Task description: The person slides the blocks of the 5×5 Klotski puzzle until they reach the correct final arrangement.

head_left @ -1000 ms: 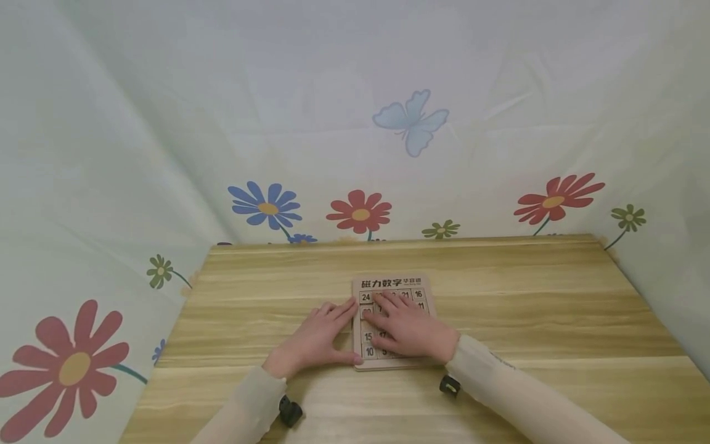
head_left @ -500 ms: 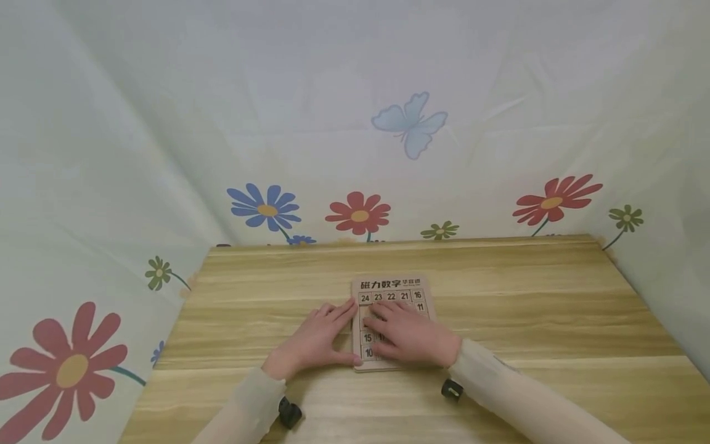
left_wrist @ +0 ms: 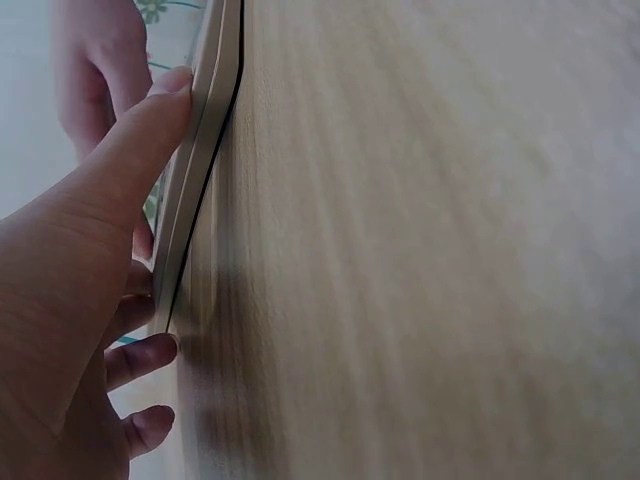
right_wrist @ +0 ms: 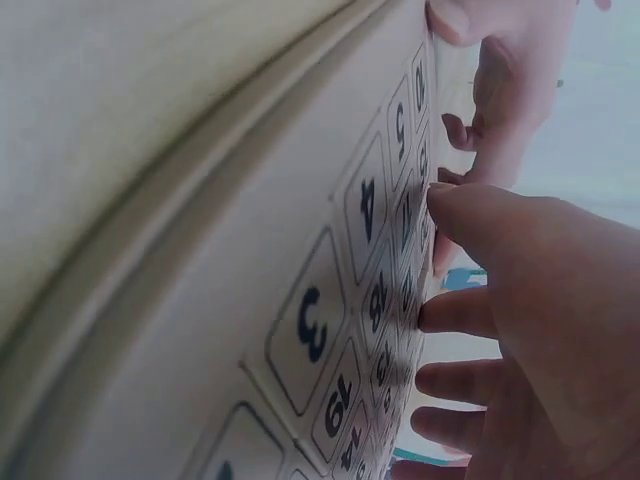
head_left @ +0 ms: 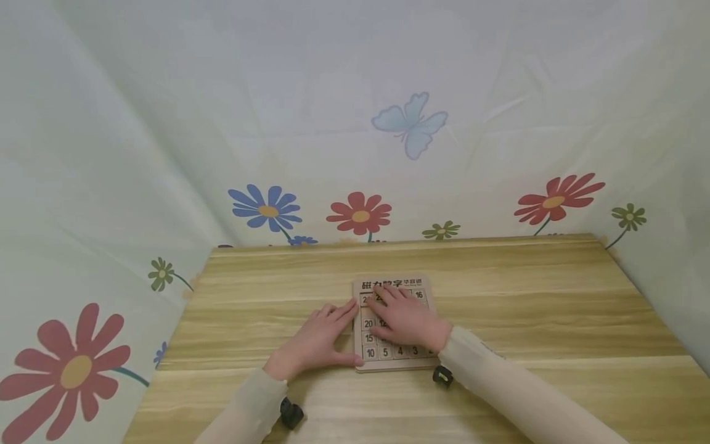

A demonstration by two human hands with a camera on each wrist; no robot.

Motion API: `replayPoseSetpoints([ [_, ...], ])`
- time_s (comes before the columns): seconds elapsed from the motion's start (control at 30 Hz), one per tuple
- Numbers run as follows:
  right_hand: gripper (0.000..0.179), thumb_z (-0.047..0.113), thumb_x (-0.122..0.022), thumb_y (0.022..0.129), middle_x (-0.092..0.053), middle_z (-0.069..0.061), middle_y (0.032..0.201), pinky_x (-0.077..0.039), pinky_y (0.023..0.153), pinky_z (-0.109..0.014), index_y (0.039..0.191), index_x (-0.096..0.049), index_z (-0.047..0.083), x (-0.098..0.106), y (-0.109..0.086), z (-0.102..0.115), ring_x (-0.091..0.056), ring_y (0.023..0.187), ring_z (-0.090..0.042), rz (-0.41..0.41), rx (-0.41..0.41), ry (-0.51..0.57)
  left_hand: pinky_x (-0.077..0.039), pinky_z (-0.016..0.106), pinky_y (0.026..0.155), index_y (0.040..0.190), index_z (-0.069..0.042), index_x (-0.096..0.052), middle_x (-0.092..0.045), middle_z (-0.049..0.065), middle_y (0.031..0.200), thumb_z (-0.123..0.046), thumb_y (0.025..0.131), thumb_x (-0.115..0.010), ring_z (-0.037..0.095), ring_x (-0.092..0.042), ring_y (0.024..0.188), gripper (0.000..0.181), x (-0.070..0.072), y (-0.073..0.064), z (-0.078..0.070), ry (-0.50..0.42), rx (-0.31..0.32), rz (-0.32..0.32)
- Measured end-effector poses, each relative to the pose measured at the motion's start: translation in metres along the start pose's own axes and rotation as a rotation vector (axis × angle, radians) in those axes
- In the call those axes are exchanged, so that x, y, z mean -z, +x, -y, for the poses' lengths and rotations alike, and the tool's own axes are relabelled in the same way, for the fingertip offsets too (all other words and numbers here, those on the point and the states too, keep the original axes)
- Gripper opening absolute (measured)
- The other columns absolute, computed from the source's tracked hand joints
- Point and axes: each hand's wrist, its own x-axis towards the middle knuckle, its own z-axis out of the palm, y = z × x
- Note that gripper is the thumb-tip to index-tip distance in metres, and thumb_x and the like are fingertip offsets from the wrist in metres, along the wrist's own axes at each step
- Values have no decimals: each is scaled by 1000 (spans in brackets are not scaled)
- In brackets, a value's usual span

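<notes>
A number sliding puzzle (head_left: 396,363) with a pale wooden frame lies flat on the table, dark characters along its far side. My left hand (head_left: 315,340) steadies its left side, thumb (left_wrist: 165,95) on the near corner and fingertips at the side edge. Over the upper left tiles, my right hand (head_left: 412,317) has its fingers spread, fingertips touching the far rows and covering several numbers. Below them the tile 20 (head_left: 368,324) shows, with a bare tan cell (head_left: 367,312) just above it. The near row, with the tile 3 (right_wrist: 310,322), is uncovered.
The puzzle lies on a wood-grain table (head_left: 527,296). A pale cloth backdrop (head_left: 310,92) printed with flowers and a butterfly hangs behind and beside the table. Dark cameras (head_left: 291,413) sit at both wrists.
The tile 20 has come down one cell in the left column, leaving the tan cell above it. My right hand has shifted toward the far rows, uncovering the near row. The left hand stays put.
</notes>
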Motion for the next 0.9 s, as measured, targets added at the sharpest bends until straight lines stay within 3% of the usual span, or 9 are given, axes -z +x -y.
replayPoseSetpoints([
  [0.33,64,53,-52,106,-32,-19,167,-29,122,-61,157,-49,15,2,-20,8,-33,153,-39,16,55,27,-38,52,116,166,-14,-27,-24,-1,173,-82,80,-66,24,-44,137,117,-1,0,1,9,-4,-1],
  [0.5,62,47,-56,106,-36,-21,165,-29,122,-62,155,-50,10,2,-23,0,-34,151,-41,-29,20,62,-37,52,116,166,-15,-27,-24,-1,173,-84,80,-64,24,-43,138,116,-3,1,2,19,-4,1],
  [0.9,65,49,-59,104,-42,-26,160,-35,116,-64,151,-54,4,-1,-20,-15,-40,147,-46,-86,-44,-22,-38,53,116,166,-15,-28,-25,0,173,-81,80,-68,23,-44,136,116,-2,1,2,8,-1,3],
])
